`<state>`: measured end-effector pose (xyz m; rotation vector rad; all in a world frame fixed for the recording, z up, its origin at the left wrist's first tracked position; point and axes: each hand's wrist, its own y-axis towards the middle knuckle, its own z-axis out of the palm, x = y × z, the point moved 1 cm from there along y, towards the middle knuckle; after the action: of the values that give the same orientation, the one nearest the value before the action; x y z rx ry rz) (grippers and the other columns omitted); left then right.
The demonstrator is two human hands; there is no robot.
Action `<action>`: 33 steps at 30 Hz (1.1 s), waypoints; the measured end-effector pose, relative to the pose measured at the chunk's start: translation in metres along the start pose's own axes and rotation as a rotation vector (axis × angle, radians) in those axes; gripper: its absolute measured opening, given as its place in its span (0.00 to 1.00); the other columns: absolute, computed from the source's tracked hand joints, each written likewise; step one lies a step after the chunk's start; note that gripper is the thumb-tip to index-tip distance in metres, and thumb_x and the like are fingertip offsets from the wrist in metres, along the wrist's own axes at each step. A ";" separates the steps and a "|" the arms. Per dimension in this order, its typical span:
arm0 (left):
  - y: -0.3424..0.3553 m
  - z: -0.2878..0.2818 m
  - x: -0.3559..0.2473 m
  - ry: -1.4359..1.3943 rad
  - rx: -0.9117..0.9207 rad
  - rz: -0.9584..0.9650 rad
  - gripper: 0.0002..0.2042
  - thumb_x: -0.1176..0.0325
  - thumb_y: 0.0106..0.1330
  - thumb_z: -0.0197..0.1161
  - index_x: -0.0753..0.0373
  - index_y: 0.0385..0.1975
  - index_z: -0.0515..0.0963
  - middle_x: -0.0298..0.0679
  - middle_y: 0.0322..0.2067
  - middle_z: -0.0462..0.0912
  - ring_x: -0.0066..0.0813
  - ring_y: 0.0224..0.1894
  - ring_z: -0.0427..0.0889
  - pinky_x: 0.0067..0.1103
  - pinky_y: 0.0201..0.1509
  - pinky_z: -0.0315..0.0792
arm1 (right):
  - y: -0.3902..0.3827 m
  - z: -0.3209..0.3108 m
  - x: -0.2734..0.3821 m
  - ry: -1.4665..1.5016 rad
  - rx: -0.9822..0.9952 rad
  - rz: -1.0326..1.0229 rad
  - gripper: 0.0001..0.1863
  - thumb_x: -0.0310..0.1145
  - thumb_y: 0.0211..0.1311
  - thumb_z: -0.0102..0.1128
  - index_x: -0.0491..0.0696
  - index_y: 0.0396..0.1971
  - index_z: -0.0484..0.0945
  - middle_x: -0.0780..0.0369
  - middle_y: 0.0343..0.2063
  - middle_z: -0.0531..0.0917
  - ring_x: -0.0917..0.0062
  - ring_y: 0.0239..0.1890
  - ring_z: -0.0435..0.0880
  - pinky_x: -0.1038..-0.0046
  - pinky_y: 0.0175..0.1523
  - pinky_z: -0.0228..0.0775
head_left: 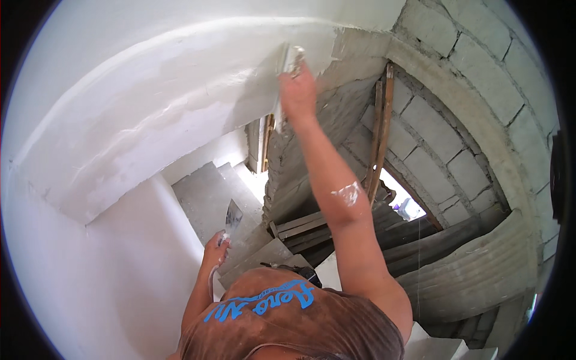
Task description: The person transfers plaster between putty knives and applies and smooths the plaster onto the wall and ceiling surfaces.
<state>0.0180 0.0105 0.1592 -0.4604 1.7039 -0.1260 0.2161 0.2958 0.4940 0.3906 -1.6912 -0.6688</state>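
My right hand point(298, 90) grips a long smoothing blade point(287, 57), smeared with white compound, held against the curved white plastered band point(198, 78) overhead, close to a patch of bare grey cement point(354, 45). White smears mark my right forearm. My left hand point(215, 249) is low, closed around the handle of a putty knife point(233, 214) whose metal blade points upward with some white material near its base.
Below are concrete stairs point(198, 189). To the right are grey block walls point(438, 150), upright wooden boards point(381, 120), an opening point(402, 195) with bright light and a curved corrugated sheet point(462, 276). A smooth white wall point(126, 252) stands at left.
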 end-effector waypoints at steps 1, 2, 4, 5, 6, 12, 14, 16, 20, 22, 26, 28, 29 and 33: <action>0.002 -0.001 -0.004 0.030 0.004 0.014 0.22 0.65 0.70 0.60 0.64 0.62 0.71 0.40 0.27 0.83 0.21 0.16 0.72 0.20 0.18 0.67 | -0.013 0.010 0.010 -0.036 0.033 -0.040 0.29 0.33 0.53 0.54 0.37 0.57 0.71 0.43 0.49 0.79 0.49 0.53 0.77 0.60 0.61 0.67; 0.005 -0.002 -0.009 0.022 0.007 0.018 0.22 0.65 0.70 0.60 0.64 0.62 0.71 0.40 0.27 0.83 0.21 0.16 0.72 0.20 0.18 0.67 | -0.027 0.019 0.022 -0.071 0.066 -0.078 0.30 0.33 0.54 0.54 0.36 0.59 0.70 0.42 0.51 0.78 0.49 0.56 0.75 0.60 0.64 0.66; 0.005 -0.002 -0.028 0.070 0.012 0.073 0.22 0.64 0.71 0.59 0.64 0.63 0.70 0.39 0.27 0.83 0.21 0.16 0.72 0.20 0.18 0.67 | -0.057 0.036 0.048 -0.068 0.109 -0.174 0.28 0.32 0.55 0.55 0.36 0.57 0.70 0.43 0.50 0.79 0.50 0.53 0.77 0.60 0.61 0.67; 0.009 -0.002 -0.028 0.027 0.011 0.090 0.22 0.65 0.71 0.59 0.63 0.62 0.71 0.38 0.26 0.82 0.21 0.17 0.72 0.20 0.18 0.67 | -0.072 0.048 0.060 -0.078 0.169 -0.142 0.31 0.32 0.56 0.54 0.37 0.61 0.66 0.44 0.55 0.74 0.50 0.58 0.73 0.59 0.65 0.64; 0.010 -0.001 -0.030 0.022 0.013 0.088 0.22 0.65 0.71 0.59 0.63 0.62 0.71 0.38 0.26 0.82 0.21 0.17 0.72 0.20 0.18 0.67 | -0.087 0.058 0.073 -0.090 0.226 -0.109 0.34 0.32 0.56 0.53 0.38 0.66 0.62 0.44 0.61 0.70 0.50 0.63 0.69 0.58 0.69 0.61; 0.007 0.017 -0.044 -0.001 0.079 0.078 0.20 0.63 0.71 0.59 0.62 0.60 0.72 0.35 0.27 0.80 0.18 0.18 0.72 0.19 0.19 0.66 | -0.168 0.093 0.134 0.152 0.507 -0.200 0.35 0.31 0.59 0.52 0.37 0.68 0.58 0.43 0.63 0.68 0.49 0.65 0.67 0.56 0.72 0.57; 0.000 0.014 -0.041 0.028 0.083 0.099 0.20 0.64 0.71 0.59 0.62 0.60 0.72 0.36 0.28 0.80 0.18 0.18 0.72 0.18 0.19 0.66 | -0.166 0.089 0.134 0.278 0.654 -0.138 0.35 0.32 0.60 0.53 0.35 0.66 0.59 0.43 0.62 0.70 0.49 0.65 0.68 0.57 0.72 0.56; -0.012 0.015 -0.036 -0.125 0.034 0.142 0.21 0.64 0.71 0.59 0.63 0.62 0.71 0.37 0.28 0.80 0.18 0.18 0.71 0.18 0.18 0.66 | -0.151 0.067 0.101 0.273 0.574 -0.074 0.31 0.34 0.61 0.56 0.33 0.62 0.66 0.44 0.60 0.72 0.52 0.65 0.69 0.61 0.72 0.57; -0.023 -0.008 0.008 -0.140 -0.131 0.073 0.23 0.65 0.72 0.58 0.64 0.64 0.68 0.40 0.28 0.81 0.20 0.16 0.71 0.19 0.17 0.66 | -0.044 -0.030 0.023 0.237 0.240 0.199 0.10 0.32 0.62 0.60 0.44 0.41 0.79 0.60 0.31 0.84 0.73 0.31 0.83 0.67 0.42 0.78; -0.028 -0.017 0.027 -0.187 -0.169 0.043 0.22 0.65 0.72 0.58 0.64 0.64 0.68 0.40 0.27 0.81 0.20 0.16 0.71 0.19 0.16 0.66 | 0.007 -0.075 -0.023 0.385 0.000 0.178 0.14 0.31 0.61 0.61 0.39 0.43 0.79 0.59 0.36 0.85 0.74 0.38 0.82 0.70 0.45 0.74; -0.035 -0.032 0.046 -0.265 -0.257 -0.048 0.23 0.65 0.72 0.58 0.65 0.64 0.67 0.39 0.26 0.80 0.19 0.15 0.70 0.19 0.15 0.65 | 0.071 -0.103 -0.052 0.345 -0.095 0.126 0.17 0.29 0.59 0.61 0.38 0.47 0.78 0.59 0.42 0.83 0.73 0.43 0.79 0.71 0.52 0.69; -0.038 -0.032 0.042 -0.244 -0.263 -0.064 0.23 0.64 0.72 0.57 0.65 0.64 0.67 0.39 0.26 0.80 0.19 0.15 0.69 0.19 0.15 0.65 | 0.079 -0.097 -0.049 0.378 -0.054 0.087 0.18 0.28 0.58 0.61 0.38 0.48 0.77 0.59 0.43 0.83 0.72 0.45 0.79 0.71 0.53 0.68; -0.036 -0.029 0.041 -0.255 -0.258 -0.062 0.23 0.64 0.72 0.57 0.65 0.64 0.67 0.39 0.27 0.80 0.19 0.15 0.69 0.19 0.16 0.65 | 0.083 -0.097 -0.047 0.305 -0.030 0.043 0.19 0.28 0.57 0.62 0.38 0.48 0.77 0.58 0.43 0.83 0.72 0.45 0.79 0.71 0.53 0.68; -0.028 -0.017 0.036 -0.309 -0.230 -0.070 0.22 0.64 0.72 0.57 0.64 0.63 0.68 0.38 0.27 0.80 0.18 0.17 0.69 0.19 0.16 0.65 | 0.100 -0.092 -0.063 0.031 -0.049 -0.011 0.19 0.29 0.55 0.62 0.37 0.46 0.78 0.57 0.40 0.84 0.70 0.42 0.80 0.71 0.52 0.69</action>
<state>0.0038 -0.0315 0.1385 -0.6745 1.4037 0.0889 0.3290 0.3903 0.5184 0.3743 -1.6414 -0.7076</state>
